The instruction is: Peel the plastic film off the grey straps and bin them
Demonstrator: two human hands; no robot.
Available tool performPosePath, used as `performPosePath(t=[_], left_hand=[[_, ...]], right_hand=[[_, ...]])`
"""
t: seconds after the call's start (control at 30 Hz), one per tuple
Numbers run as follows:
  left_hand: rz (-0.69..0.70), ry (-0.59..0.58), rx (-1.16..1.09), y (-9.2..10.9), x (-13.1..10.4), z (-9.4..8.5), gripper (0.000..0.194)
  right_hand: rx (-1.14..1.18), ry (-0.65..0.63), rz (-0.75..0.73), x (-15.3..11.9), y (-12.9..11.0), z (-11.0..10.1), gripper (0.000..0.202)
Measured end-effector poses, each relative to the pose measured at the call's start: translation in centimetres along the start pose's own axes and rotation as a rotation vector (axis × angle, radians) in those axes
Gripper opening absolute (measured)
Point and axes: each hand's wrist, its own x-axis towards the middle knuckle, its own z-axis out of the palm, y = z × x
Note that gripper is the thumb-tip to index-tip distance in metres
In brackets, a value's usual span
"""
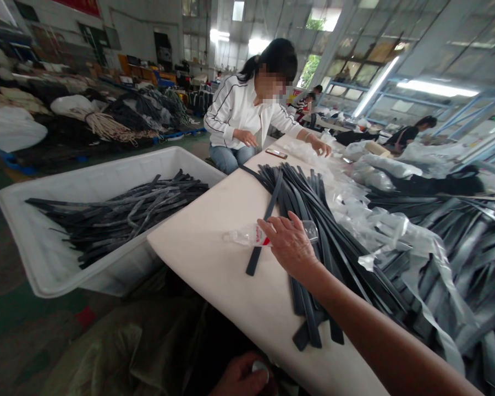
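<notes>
A clear plastic bottle (244,235) with a red and white label lies on its side over the dark strips, its neck pointing left. My right hand (291,245) reaches across the pale table and has its fingers wrapped over the bottle's middle. At the bottom edge, below the table's near side, my left hand (241,378) pinches a small white cap-like piece (259,366). Long flat dark strips (309,203) lie in a pile under and beyond my right hand. One separate strip (253,261) passes beneath the bottle.
On the left stands a white tub (20,236) holding more dark strips. Across the pale table (202,231) sits a person in a white jacket (226,113), near a phone (276,153). Clear plastic wrapping (396,220) and a large heap of strips (470,258) fill the right.
</notes>
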Motion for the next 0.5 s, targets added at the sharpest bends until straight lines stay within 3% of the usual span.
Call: performPosePath(t=[0.2, 0.5], left_hand=[[0.013, -0.031, 0.044, 0.5, -0.1, 0.1, 0.063], [-0.033, 0.016, 0.016, 0.5, -0.1, 0.4, 0.064]], right_hand=[[-0.018, -0.024, 0.025, -0.8, 0.9, -0.1, 0.05], [-0.029, -0.023, 0.12, 0.9, 0.8, 1.2, 0.046]])
